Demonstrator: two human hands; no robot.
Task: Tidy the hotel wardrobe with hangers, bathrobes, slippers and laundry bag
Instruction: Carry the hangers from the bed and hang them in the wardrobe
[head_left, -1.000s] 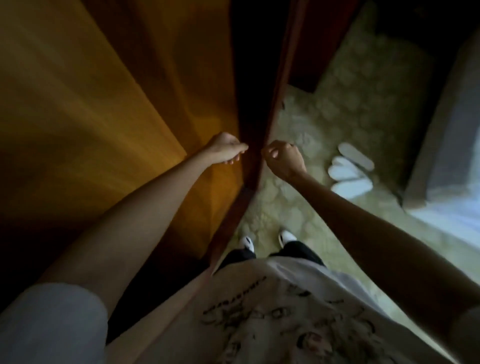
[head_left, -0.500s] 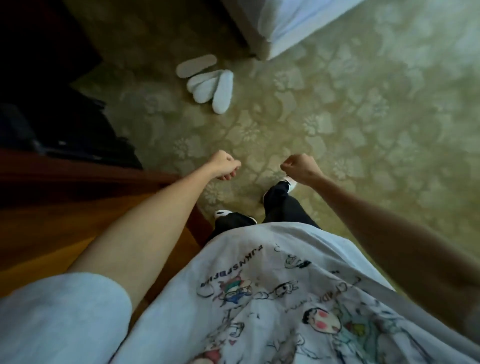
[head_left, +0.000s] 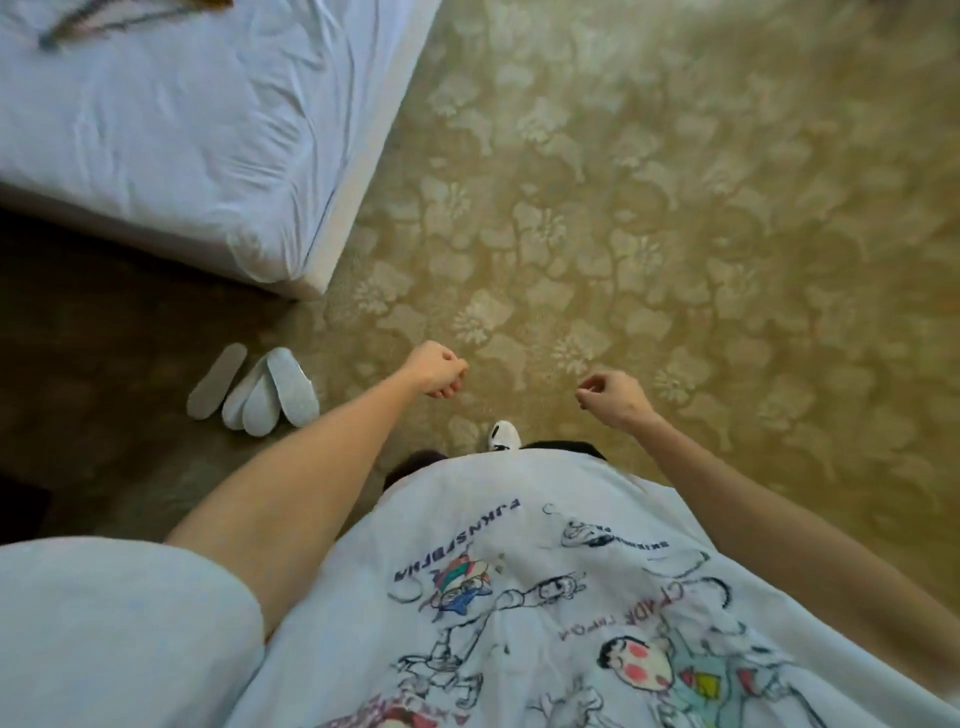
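One head-worn view looks steeply down at the carpet (head_left: 675, 208); bed (head_left: 182, 130) far left; the wearer's shirt (head_left: 519, 597) near.

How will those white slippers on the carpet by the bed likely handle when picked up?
The slippers look thin and flat, so probably light and somewhat floppy. They lie overlapped in a loose pile on the carpet, so a single grab may leave one behind. Being flat, they seem unlikely to roll.
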